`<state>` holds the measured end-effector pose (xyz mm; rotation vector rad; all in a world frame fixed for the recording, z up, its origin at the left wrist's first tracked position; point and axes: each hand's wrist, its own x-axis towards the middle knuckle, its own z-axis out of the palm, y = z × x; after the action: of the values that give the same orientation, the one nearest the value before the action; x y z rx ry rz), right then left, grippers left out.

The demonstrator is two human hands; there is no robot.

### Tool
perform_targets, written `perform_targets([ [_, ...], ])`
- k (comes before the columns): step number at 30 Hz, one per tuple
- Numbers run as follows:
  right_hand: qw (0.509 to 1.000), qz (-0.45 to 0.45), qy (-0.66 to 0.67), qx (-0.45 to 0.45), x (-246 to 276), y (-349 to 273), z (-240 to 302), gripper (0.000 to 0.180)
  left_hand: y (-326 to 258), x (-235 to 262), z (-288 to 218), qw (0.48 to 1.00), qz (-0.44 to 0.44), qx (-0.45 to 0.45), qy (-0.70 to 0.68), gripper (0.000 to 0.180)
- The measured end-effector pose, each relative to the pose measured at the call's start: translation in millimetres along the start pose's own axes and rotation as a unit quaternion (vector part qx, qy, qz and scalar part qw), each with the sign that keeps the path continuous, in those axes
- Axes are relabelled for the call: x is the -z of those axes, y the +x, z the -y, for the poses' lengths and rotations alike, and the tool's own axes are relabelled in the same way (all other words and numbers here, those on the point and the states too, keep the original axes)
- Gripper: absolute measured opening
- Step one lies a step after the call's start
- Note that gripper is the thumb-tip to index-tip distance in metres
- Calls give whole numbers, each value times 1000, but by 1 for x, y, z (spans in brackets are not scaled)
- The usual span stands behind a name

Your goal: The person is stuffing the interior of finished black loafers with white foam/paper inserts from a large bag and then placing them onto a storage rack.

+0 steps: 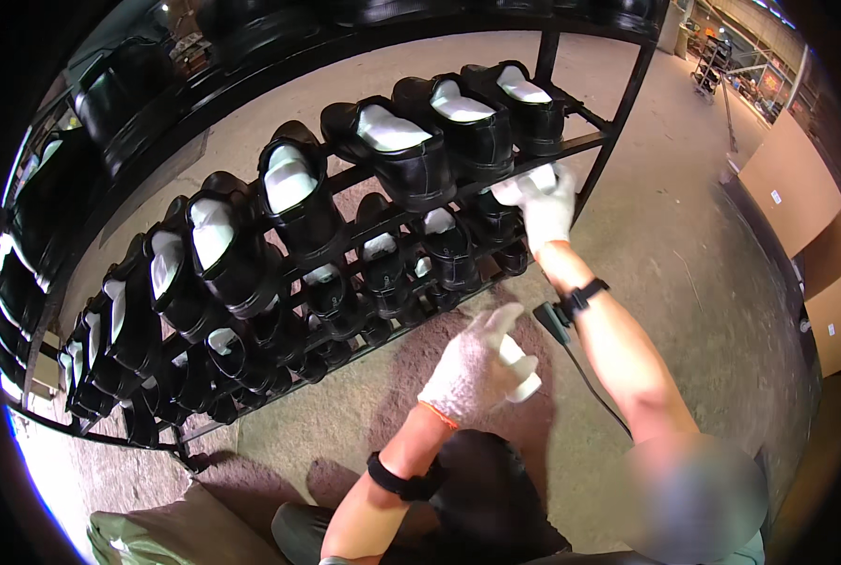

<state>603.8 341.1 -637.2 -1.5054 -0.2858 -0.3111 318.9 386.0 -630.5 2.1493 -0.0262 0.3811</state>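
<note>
Black shoes stand in rows on the tiers of a black metal rack (597,141), many with white paper-like stuffing (390,129) in their openings. My right hand (548,213), in a white knit glove, reaches to the rack's right end below the upper row. Its fingers close around a white wad (539,178), just above a black shoe (496,218) on the lower tier that the hand partly hides. Lower down, in front of the rack, my left hand (472,372), gloved too, has its fingers curled round another white wad (512,351); its thumb points up.
A corded dark device (552,322) hangs beside my right forearm. Brown cardboard sheets (797,188) lean at the right. An olive-green sack (171,532) lies at the lower left. More shoes on racking (124,89) fill the far left, and concrete floor (665,235) extends right.
</note>
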Motion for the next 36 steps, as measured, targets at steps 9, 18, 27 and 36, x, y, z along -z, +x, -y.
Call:
perform_targets([
  [9, 816, 155, -380, 408, -34, 38, -7, 27, 0, 4, 34, 988, -75, 132, -29, 64],
  [18, 798, 214, -476, 300, -45, 64, -78, 17, 10, -11, 20, 980, -94, 175, -19, 62],
  [27, 720, 232, -522, 393, -19, 42, -37, 23, -23, 20, 25, 965, -152, 186, -103, 42],
  [36, 928, 373, -8, 18, 51, -161, 58, 74, -45, 2, 65, 781, -280, 201, -521, 38],
])
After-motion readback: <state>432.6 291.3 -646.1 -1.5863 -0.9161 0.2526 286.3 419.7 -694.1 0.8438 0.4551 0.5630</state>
